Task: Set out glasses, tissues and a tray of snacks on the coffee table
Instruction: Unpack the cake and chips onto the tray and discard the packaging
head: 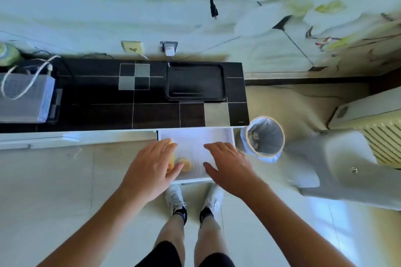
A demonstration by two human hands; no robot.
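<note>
Yellow, rounded snacks [184,163] lie in the open white drawer [217,136]; they look light and perhaps soft, best pinched gently by their sides. Left hand [152,167] hovers spread over them, right hand [227,165] open, empty. Black tray [195,81] waits on the counter [152,115].

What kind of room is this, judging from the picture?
Probably a living room at home: a low black-tiled cabinet with an open drawer, wall sockets above it, and a lined wastebasket on the floor.

One black tray [195,81] sits on the cabinet top, above one open drawer [196,138]. In the drawer lie two yellow snacks [184,163]. One bin [264,136] stands right of the drawer.
</note>
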